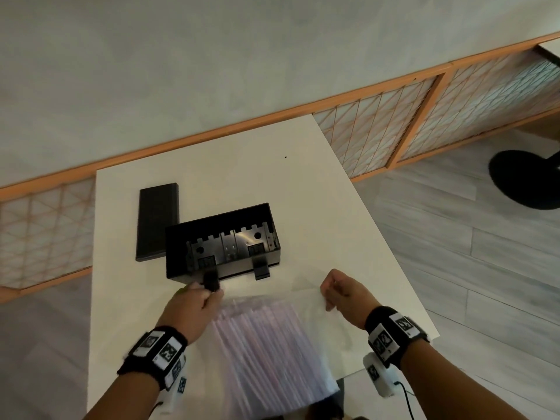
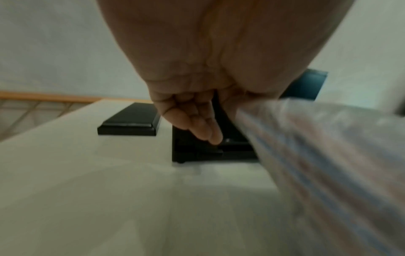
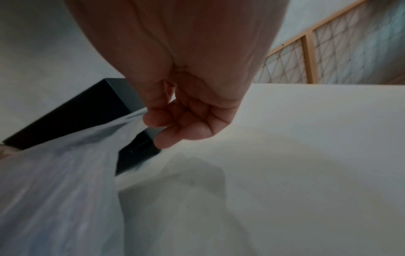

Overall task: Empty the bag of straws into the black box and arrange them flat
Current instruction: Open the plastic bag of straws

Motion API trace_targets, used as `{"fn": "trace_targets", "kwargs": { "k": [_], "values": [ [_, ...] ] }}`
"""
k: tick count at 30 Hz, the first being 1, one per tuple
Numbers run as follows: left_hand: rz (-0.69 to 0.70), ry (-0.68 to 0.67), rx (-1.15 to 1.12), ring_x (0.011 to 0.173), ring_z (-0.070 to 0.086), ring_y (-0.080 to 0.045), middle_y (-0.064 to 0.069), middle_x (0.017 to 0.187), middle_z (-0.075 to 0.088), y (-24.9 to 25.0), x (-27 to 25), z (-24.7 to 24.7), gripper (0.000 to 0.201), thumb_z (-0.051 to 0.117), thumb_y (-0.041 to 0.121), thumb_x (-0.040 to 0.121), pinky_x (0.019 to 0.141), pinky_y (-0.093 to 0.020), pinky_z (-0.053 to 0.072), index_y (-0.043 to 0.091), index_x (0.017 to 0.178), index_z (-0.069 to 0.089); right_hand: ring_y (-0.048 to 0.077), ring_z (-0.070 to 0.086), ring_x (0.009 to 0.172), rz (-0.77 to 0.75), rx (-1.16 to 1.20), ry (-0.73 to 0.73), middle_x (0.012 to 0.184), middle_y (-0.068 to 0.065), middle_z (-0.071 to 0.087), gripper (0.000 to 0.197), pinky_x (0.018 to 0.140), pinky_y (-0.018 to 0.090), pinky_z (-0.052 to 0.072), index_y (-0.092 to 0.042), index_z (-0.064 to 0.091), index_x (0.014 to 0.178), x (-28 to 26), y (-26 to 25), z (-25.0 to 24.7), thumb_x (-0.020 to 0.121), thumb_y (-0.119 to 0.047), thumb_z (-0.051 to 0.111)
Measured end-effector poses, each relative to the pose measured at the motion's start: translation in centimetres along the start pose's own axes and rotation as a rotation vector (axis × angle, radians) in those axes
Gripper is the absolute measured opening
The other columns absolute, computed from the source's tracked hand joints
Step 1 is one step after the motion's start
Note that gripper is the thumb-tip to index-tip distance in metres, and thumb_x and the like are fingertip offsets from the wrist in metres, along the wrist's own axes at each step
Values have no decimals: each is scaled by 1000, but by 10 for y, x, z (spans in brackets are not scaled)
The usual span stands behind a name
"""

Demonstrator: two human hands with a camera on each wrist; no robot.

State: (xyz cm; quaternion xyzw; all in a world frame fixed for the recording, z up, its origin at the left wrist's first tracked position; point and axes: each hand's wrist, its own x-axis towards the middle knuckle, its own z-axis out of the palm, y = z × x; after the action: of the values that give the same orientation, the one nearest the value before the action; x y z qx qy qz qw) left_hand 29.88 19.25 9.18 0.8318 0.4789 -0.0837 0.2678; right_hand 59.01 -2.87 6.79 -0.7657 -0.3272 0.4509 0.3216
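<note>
A clear plastic bag of pink straws [image 1: 266,347] hangs over the near edge of the white table [image 1: 303,189], its mouth toward the black box [image 1: 222,221]. My left hand [image 1: 194,301] grips the bag's top left corner, just in front of the box's near wall. My right hand [image 1: 339,291] pinches the top right corner. The box stands open and holds no straws; metal fittings show inside. In the left wrist view the curled fingers [image 2: 203,129] are over the box [image 2: 197,152], with the bag [image 2: 317,155] at the right. In the right wrist view the fingertips [image 3: 153,119] pinch the bag [image 3: 65,173].
The box's black lid [image 1: 157,222] lies flat to the left of the box. A wood-framed lattice screen [image 1: 424,116] runs behind the table. A black round base [image 1: 527,180] stands on the floor at the right. The table's right edge is close to my right wrist.
</note>
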Motion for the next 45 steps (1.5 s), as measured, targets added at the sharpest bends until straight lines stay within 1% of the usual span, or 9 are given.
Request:
{"fn": "trace_targets", "kwargs": {
  "k": [4,8,12,20,27,31,34,39,45],
  "values": [
    [-98,-43,-25,59,53,-15,0,60,55,7,-22,-10,48,61,46,98,56,-30,38,16,62,53,22,72,65,-44,65,31,91,-4,68,15,72,40,54,-20,58,86,-9,-18,-5,100,-16,57],
    [-113,80,-487,88,71,-6,13,88,76,24,-49,-20,12,71,20,93,78,-27,55,29,88,77,28,73,67,-57,241,27,102,2,75,9,62,35,52,-9,55,95,-29,-40,-9,103,-12,55],
    [-167,129,-901,105,72,-8,6,112,76,47,-75,-28,32,71,13,95,94,-37,58,24,125,71,37,74,82,-92,395,22,90,15,75,4,74,43,57,-1,53,99,-47,-57,-8,103,-3,53],
    [-356,49,-1328,108,72,-33,-16,117,74,56,-92,-10,42,45,-13,90,96,-53,58,10,119,66,25,60,82,-386,13,12,90,2,58,47,77,41,55,-31,59,101,-71,-69,-1,90,14,47],
    [-403,-118,-1633,94,75,-29,-21,114,75,65,-103,0,30,47,3,100,76,-37,61,-6,113,73,13,64,87,-383,-48,-18,97,-4,62,18,72,16,45,-37,62,87,-87,-85,14,90,-19,61],
    [-314,20,-1535,94,71,-36,-22,101,75,62,-103,5,33,58,27,101,94,-45,54,0,111,75,6,52,63,-512,-387,269,72,-9,47,40,61,10,36,-36,44,65,-86,-81,19,95,-32,69],
    [-291,71,-1420,105,72,-37,-20,111,76,58,-103,13,39,51,34,107,101,-51,52,4,109,75,1,49,68,-495,-482,264,87,-17,46,6,71,8,40,-26,71,95,-83,-70,21,94,-21,71],
    [-386,20,-1490,112,71,-26,-11,115,77,66,-105,14,42,50,39,107,102,-49,54,4,110,72,19,58,92,-404,-623,138,114,3,55,49,79,25,51,-16,55,141,-87,-70,31,94,-3,57],
    [-557,-47,-1754,54,59,-12,-2,75,66,77,-97,14,31,54,37,104,60,-28,45,16,86,67,16,49,75,-234,-554,1,108,0,38,80,69,19,46,-42,26,155,-81,-67,35,91,-3,52]
  ]
}}
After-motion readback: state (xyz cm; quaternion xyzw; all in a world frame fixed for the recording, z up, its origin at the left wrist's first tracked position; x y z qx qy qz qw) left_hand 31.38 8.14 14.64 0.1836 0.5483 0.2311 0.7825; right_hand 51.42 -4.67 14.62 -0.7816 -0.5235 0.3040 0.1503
